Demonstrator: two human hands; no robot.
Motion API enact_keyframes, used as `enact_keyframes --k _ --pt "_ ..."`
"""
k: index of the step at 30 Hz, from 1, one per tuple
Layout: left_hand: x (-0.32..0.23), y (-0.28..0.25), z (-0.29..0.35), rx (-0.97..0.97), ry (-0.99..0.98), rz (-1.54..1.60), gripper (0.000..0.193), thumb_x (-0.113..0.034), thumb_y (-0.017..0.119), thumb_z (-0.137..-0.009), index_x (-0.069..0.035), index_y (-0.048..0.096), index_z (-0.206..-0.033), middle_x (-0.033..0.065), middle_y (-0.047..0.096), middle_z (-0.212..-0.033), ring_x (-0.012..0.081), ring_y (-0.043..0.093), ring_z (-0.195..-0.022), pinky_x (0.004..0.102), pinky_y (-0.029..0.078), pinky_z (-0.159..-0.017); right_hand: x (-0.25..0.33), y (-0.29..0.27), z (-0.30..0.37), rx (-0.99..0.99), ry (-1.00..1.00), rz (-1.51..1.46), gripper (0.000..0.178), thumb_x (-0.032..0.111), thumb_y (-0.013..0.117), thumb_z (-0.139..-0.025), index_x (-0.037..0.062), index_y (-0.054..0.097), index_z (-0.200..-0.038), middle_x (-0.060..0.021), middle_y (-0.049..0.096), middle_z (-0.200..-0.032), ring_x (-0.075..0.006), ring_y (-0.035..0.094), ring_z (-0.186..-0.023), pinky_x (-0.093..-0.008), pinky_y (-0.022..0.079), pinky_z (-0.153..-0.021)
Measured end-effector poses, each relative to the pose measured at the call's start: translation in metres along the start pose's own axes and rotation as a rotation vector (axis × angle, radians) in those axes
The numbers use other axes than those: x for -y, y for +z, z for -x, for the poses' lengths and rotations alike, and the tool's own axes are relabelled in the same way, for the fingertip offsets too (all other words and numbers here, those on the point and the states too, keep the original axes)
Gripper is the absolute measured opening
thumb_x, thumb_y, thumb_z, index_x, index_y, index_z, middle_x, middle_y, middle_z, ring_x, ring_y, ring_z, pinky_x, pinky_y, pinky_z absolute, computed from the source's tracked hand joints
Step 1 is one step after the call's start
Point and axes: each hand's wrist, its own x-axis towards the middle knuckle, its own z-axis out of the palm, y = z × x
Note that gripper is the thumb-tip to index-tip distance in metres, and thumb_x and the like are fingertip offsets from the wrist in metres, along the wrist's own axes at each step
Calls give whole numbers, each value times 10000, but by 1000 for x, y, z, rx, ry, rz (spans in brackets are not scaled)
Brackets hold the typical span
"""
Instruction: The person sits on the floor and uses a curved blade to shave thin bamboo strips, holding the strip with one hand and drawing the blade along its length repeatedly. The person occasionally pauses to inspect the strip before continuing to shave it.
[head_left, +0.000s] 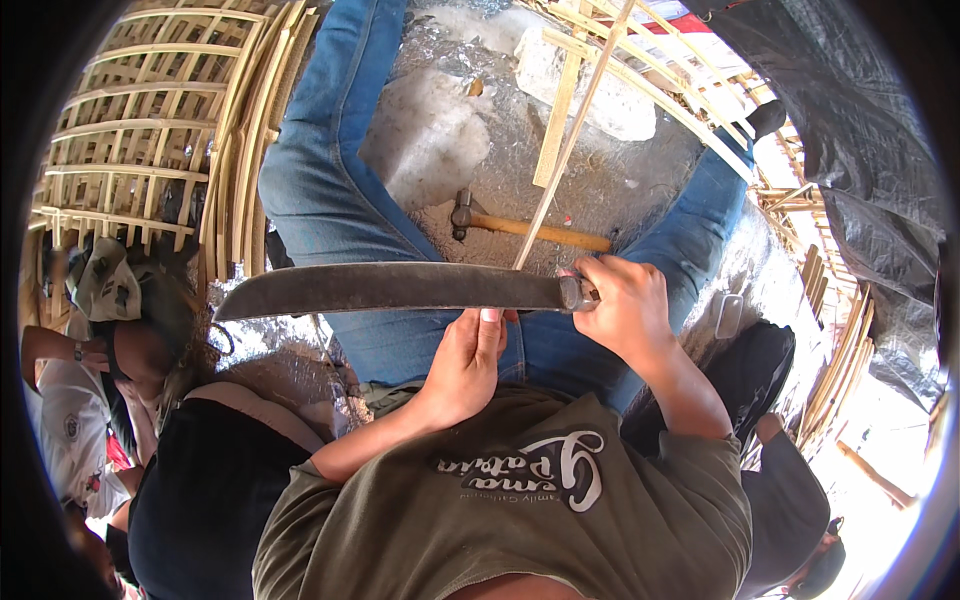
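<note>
My right hand (628, 308) is closed around the handle of a machete (400, 288). Its long dark blade lies crosswise over my lap, tip to the left. A thin bamboo strip (572, 145) runs from the far side toward me and passes behind the blade near the handle. My left hand (468, 362) is closed just below the blade, thumb up, on the strip's near end; the blade partly hides that grip. Between my legs a hammer (540, 232) with a wooden handle rests on the ground.
Woven bamboo panels (140, 130) stand at the left. More bamboo strips (660, 85) lie at the far right, near a pale stone (590, 90). A dark plastic sheet (850, 130) hangs on the right. Other people sit close by, one in black (210, 500) at my left.
</note>
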Motion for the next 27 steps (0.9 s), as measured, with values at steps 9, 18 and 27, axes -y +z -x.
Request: enact_keyframes --k 9,18,27 --pt "-8 1 -2 -15 -42 99 461 -475 303 -1102 -62 498 -1038 -64 335 -692 29 266 -535 213 243 -454 -8 11 -16 -77 -78 120 262 184 800 -576 121 637 -771 -42 580 -673 -291 648 -564 -404 511 -495" --pt "-16 3 -2 -12 -50 121 449 -425 302 -1112 -40 503 -999 -46 344 -698 49 300 -589 235 278 -503 -15 8 -26 -150 -114 159 277 186 815 -569 118 631 -765 -39 571 -672 -283 620 -525 -386 502 -486" --pt "-23 5 -2 -15 -35 88 426 -365 296 -1125 -21 505 -989 -34 343 -697 65 309 -622 252 296 -543 -22 6 -30 -178 -106 161 335 191 825 -556 120 685 -852 -33 580 -694 -280 623 -540 -380 504 -486"
